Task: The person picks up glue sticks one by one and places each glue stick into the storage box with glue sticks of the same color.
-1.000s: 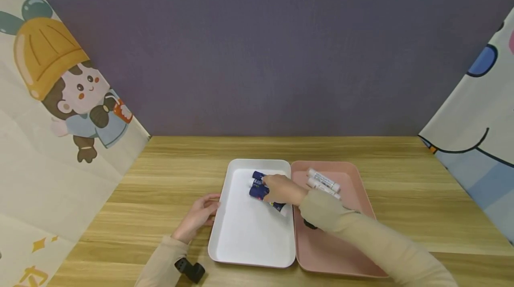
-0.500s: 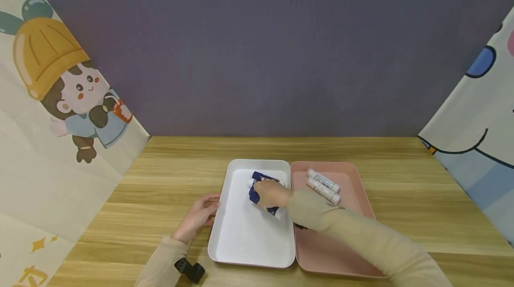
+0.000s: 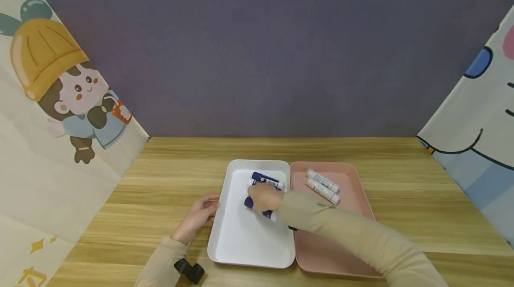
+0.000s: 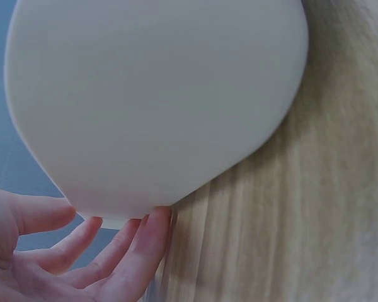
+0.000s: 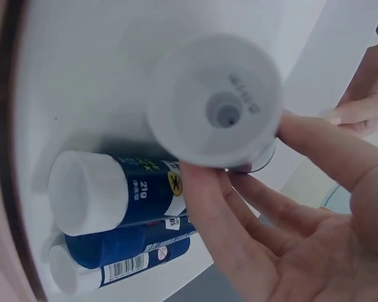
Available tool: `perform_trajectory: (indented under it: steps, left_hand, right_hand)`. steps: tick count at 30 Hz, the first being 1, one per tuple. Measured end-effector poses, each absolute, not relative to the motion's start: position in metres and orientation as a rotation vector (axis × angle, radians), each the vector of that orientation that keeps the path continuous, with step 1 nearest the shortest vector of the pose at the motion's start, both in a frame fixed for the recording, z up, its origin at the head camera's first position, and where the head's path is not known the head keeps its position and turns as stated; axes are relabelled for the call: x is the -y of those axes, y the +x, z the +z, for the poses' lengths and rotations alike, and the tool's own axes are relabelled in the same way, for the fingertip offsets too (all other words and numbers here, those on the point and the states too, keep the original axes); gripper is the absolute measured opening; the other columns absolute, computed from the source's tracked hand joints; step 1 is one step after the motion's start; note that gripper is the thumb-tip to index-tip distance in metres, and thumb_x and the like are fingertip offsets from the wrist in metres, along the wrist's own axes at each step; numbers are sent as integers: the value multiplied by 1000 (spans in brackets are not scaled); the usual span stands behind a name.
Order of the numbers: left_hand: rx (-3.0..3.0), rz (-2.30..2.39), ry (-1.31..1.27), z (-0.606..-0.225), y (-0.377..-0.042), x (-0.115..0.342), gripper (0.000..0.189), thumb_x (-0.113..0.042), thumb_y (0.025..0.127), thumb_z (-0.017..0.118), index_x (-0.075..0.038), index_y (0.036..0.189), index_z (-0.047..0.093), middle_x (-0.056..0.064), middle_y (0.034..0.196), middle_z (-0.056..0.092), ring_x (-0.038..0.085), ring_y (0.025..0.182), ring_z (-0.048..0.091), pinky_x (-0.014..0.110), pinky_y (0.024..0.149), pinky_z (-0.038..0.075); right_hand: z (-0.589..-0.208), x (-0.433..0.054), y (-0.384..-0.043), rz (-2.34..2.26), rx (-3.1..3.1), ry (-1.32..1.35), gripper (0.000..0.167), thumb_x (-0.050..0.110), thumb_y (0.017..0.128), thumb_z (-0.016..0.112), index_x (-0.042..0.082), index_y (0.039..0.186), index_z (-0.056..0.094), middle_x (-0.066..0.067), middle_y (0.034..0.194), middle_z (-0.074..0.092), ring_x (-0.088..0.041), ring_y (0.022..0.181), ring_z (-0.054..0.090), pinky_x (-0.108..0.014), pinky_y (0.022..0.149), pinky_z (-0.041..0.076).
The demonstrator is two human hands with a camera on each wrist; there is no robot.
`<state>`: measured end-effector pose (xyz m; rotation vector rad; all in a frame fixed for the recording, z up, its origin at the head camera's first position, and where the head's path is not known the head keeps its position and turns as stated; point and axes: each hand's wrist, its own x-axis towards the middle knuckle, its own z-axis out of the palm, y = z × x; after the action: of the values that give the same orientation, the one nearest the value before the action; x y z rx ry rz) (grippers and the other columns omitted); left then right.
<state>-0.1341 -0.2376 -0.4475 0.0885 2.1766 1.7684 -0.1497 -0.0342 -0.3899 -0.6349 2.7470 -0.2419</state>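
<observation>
In the white tray (image 3: 249,242), my right hand (image 3: 266,196) pinches a glue stick (image 5: 217,104) between thumb and fingers; its round white base faces the right wrist camera. Beside it lie several dark blue glue sticks: one with a white base (image 5: 116,192), one with a blue cap (image 5: 107,245), and a barcoded one (image 3: 268,180) at the back. My hand hides part of them in the head view. My left hand (image 3: 196,217) touches the tray's left side with its fingertips, fingers relaxed, as the left wrist view also shows.
A pink tray (image 3: 325,251) stands against the white one's right side. Two white glue sticks, a back one (image 3: 322,180) and a front one (image 3: 323,190), lie in it. Both trays are on a wooden table (image 3: 168,166) before a grey-purple partition (image 3: 281,55).
My right hand has moved left and slightly nearer me within the white tray, uncovering the back glue stick. The front blue glue stick has shifted a little left and nearer. My left hand stays put.
</observation>
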Motion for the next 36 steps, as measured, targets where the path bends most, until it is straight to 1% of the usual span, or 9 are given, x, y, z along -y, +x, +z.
perform_trajectory:
  steps: [3,6,8,12,14,21,26,30,36]
  left_hand:
    - [-2184,1780,93,-448,-135,237,43,-16,90,48,11,123,37,21,101,56,18,76,60,34,62,52]
    - [-2179,1771,96,-449,-135,237,43,-16,90,47,9,124,37,20,101,56,17,76,60,33,63,52]
    - [-2175,1761,84,-449,-136,236,43,-17,90,48,7,125,37,17,101,56,16,76,60,32,63,52]
    - [-2191,1780,102,-448,-137,232,44,-19,90,48,10,123,38,19,100,56,17,75,61,33,62,52]
    - [-2200,1761,76,-446,-138,229,44,-18,90,47,9,124,37,19,102,56,16,77,60,33,63,52]
    - [-2217,1791,-16,-443,-141,219,35,-7,90,44,8,121,41,21,100,56,20,75,60,35,62,52]
    - [-2227,1772,-29,-443,-141,218,35,-7,91,43,8,122,40,20,100,56,19,75,60,34,62,52]
    - [-2225,1773,-34,-443,-141,218,35,-7,91,43,8,122,41,20,100,56,19,75,60,34,61,52]
    - [-2223,1782,-39,-442,-141,218,35,-7,91,43,8,122,41,21,100,56,20,75,60,35,62,52]
  right_hand:
    - [-391,37,-150,-233,-2739,-617,13,12,77,67,5,84,59,-4,75,59,-12,62,51,-20,60,45]
    - [-392,38,-150,-209,-2741,-619,13,12,77,67,5,85,60,-4,75,59,-12,63,50,-20,61,44]
    - [-393,38,-152,-193,-2741,-626,14,12,77,67,5,86,60,-4,76,59,-12,63,50,-20,63,45]
    - [-393,36,-155,-190,-2740,-633,15,13,77,67,5,88,61,-4,77,60,-12,64,49,-21,63,45]
    - [-393,34,-157,-195,-2741,-640,14,12,77,67,5,87,61,-4,77,60,-12,64,49,-21,63,45]
    - [-393,28,-161,-196,-2753,-665,13,9,77,66,5,87,60,-6,78,61,-13,65,51,-22,63,46]
    - [-394,27,-161,-172,-2761,-678,16,10,76,68,4,88,60,-7,80,62,-14,67,54,-23,67,47]
    - [-392,26,-162,-253,-2738,-639,15,9,74,69,5,85,60,-5,78,61,-13,67,54,-22,67,47]
    - [-385,17,-162,-335,-2737,-688,13,10,76,68,6,85,59,0,75,58,-10,65,51,-21,63,45]
